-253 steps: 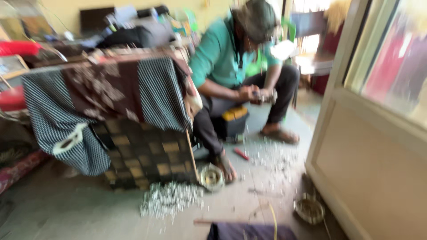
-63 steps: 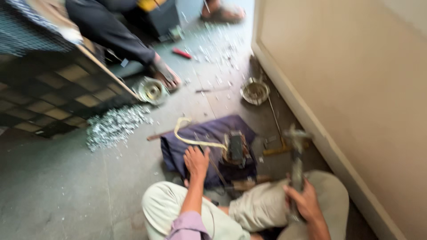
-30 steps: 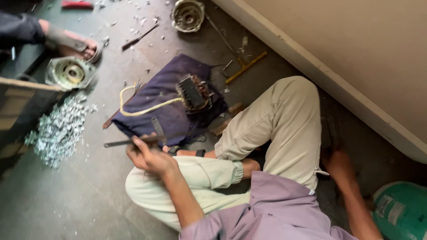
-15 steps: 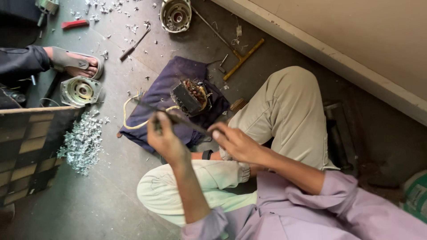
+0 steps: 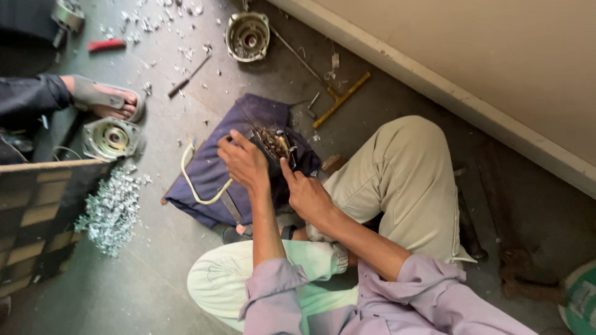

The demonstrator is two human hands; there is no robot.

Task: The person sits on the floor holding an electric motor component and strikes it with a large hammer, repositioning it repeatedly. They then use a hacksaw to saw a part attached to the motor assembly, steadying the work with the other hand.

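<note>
I sit on the floor with a blue cloth (image 5: 214, 180) spread in front of my knees. On it stands a dark motor stator (image 5: 274, 144) with copper windings showing. My left hand (image 5: 245, 162) curls over the stator's left side and grips it. My right hand (image 5: 307, 195) holds its lower right side, index finger stretched up along it. A white cable (image 5: 197, 186) loops from the stator across the cloth. A flat metal tool (image 5: 231, 208) lies on the cloth under my left wrist.
Another person's sandalled foot (image 5: 105, 102) rests at the left beside a round motor cover (image 5: 112, 138). A second cover (image 5: 247, 36), a screwdriver (image 5: 186, 77), a red-handled tool (image 5: 105, 44) and a yellow T-shaped tool (image 5: 341, 96) lie further off. Metal scraps (image 5: 112, 211) are piled by checkered furniture (image 5: 31, 217).
The view tipped down from the other person to my lap. My right hand came in from the floor at my right side. Both hands moved up onto the stator.
</note>
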